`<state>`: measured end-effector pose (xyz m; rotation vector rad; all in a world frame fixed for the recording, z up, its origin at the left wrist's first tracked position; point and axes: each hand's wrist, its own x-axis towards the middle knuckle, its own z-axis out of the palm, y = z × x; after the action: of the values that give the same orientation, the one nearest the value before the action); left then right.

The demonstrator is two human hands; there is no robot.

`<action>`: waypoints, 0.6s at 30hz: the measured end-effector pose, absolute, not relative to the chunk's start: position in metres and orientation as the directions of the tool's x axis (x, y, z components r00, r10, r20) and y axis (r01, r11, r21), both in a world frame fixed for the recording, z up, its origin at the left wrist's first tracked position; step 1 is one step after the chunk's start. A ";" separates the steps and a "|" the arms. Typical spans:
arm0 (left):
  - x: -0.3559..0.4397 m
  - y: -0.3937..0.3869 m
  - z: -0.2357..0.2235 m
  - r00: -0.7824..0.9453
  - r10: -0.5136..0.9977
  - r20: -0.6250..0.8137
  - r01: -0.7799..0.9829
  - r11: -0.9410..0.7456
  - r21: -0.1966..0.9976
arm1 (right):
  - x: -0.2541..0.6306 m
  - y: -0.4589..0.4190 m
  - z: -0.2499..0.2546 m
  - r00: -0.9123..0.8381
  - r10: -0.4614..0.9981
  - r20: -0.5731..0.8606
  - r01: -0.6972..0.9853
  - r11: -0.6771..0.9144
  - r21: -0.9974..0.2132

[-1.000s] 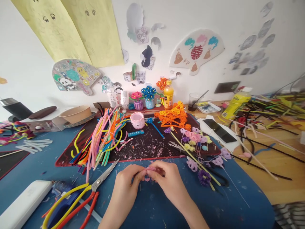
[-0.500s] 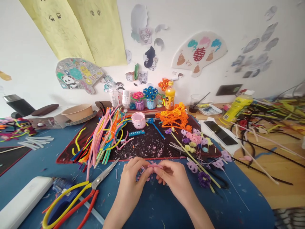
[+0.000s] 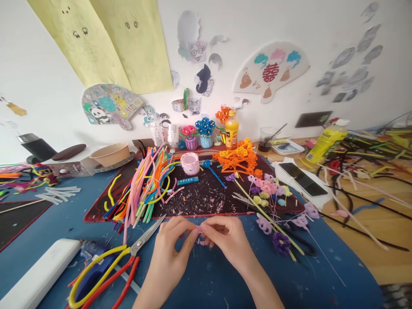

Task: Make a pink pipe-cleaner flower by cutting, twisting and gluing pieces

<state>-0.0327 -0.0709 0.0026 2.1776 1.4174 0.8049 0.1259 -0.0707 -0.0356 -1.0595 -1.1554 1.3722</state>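
Over the blue table surface, my left hand (image 3: 174, 246) and my right hand (image 3: 229, 241) meet fingertip to fingertip. Both pinch a small piece of pink pipe cleaner (image 3: 200, 230), mostly covered by the fingers. Pink-purple scraps lie on the table just below the fingertips. Left of my left hand lie large scissors (image 3: 140, 243) with one yellow and one red handle, blades apart. To the right of my right hand are pipe-cleaner flowers, among them a dark purple flower (image 3: 281, 243) and a lilac one (image 3: 264, 224).
A bundle of coloured pipe cleaners (image 3: 138, 189) lies on a dark mat (image 3: 206, 201) strewn with fluff. Behind stand a pink pot (image 3: 190, 164), orange pipe-cleaner pieces (image 3: 238, 159) and a juice bottle (image 3: 231, 130). A phone (image 3: 302, 179) lies right; a blue glue gun (image 3: 93, 268) lies under the scissors.
My fingertips have drawn closer together, and less of the pink pipe cleaner shows between them. The whole view has shifted slightly, moving the table things to the right.
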 end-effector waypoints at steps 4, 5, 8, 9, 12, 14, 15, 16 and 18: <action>-0.041 -0.075 0.005 0.268 0.938 0.219 0.667 -0.345 0.661 | 0.133 -0.073 -0.034 -0.007 1.000 -0.016 -0.172 -0.017 -0.985; -0.043 -0.075 0.006 0.256 0.942 0.218 0.663 -0.335 0.669 | 0.136 -0.074 -0.034 0.018 1.000 -0.023 -0.162 -0.020 -0.987; -0.044 -0.076 0.005 0.235 0.948 0.215 0.660 -0.318 0.681 | 0.139 -0.074 -0.034 0.017 0.999 -0.042 -0.114 -0.039 -0.993; -0.043 -0.076 0.005 0.232 0.949 0.214 0.663 -0.315 0.679 | 0.138 -0.074 -0.034 -0.013 0.999 -0.043 -0.110 -0.045 -0.993; -0.038 -0.076 0.002 0.245 0.949 0.199 0.654 -0.313 0.689 | 0.129 -0.074 -0.032 -0.128 0.991 -0.036 -0.145 -0.054 -0.988; -0.036 -0.076 0.001 0.258 0.948 0.186 0.634 -0.311 0.708 | 0.124 -0.073 -0.032 -0.176 0.983 -0.043 -0.172 -0.074 -0.982; -0.036 -0.076 0.001 0.255 0.949 0.185 0.624 -0.308 0.719 | 0.122 -0.073 -0.033 -0.185 0.982 -0.050 -0.182 -0.084 -0.980; -0.037 -0.076 0.001 0.243 0.952 0.186 0.617 -0.300 0.728 | 0.121 -0.073 -0.033 -0.189 0.980 -0.058 -0.190 -0.094 -0.977; -0.041 -0.077 0.002 0.202 0.960 0.192 0.606 -0.277 0.745 | 0.124 -0.073 -0.035 -0.169 0.984 -0.062 -0.208 -0.097 -0.973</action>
<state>-0.0406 -0.0768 0.0018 1.9628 1.4522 0.8915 0.1241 -0.0725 -0.0347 -1.0220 -1.1210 1.4813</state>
